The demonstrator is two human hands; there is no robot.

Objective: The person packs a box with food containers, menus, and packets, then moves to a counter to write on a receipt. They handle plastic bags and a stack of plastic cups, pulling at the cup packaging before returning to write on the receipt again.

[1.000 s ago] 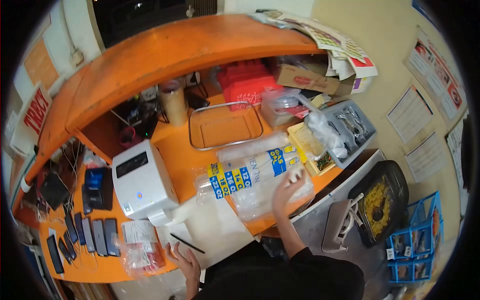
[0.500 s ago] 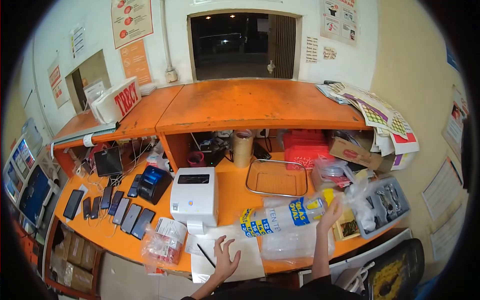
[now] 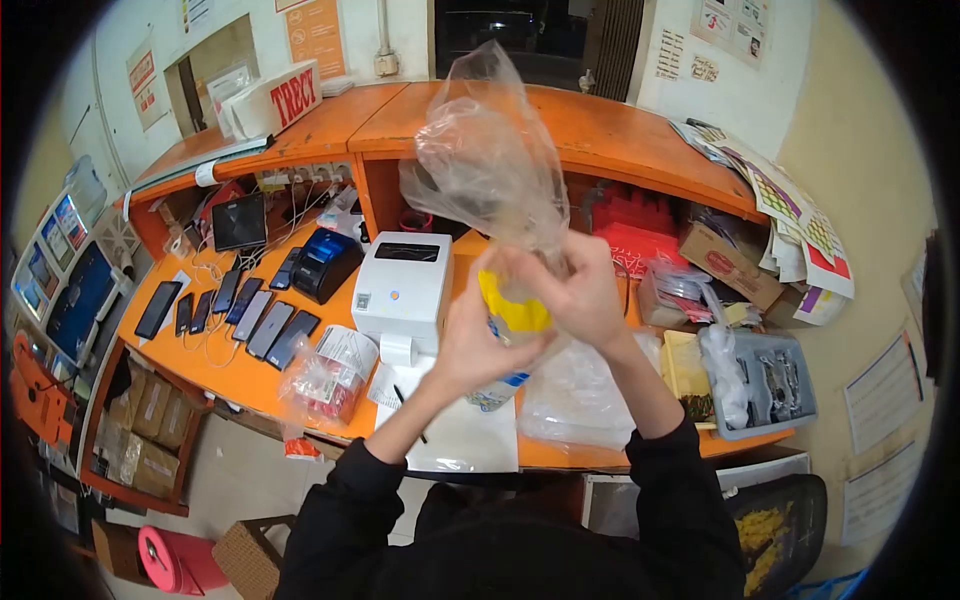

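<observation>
A clear plastic bag (image 3: 490, 165) with blue and yellow print stands upright between my hands, its crumpled loose end spread above them. My left hand (image 3: 472, 345) is wrapped round the printed body of the bag, just below the yellow part. Higher up, my right hand (image 3: 590, 298) grips the gathered neck of the bag. What the bag holds is mostly hidden by my hands. Under it lie white paper (image 3: 465, 440) and a black pen (image 3: 400, 395). Flat clear plastic bags (image 3: 580, 400) rest to the right of the paper.
A white label printer (image 3: 402, 285) and a black card terminal (image 3: 325, 262) stand left of my hands, with several phones (image 3: 270, 325) beyond. A wrapped red packet (image 3: 335, 375) sits near the front edge. To the right is a grey cutlery tray (image 3: 740, 390).
The printed bag has come up from the counter and turned upright in front of me. My left hand, empty and spread before, now holds it too. The view has tilted down.
</observation>
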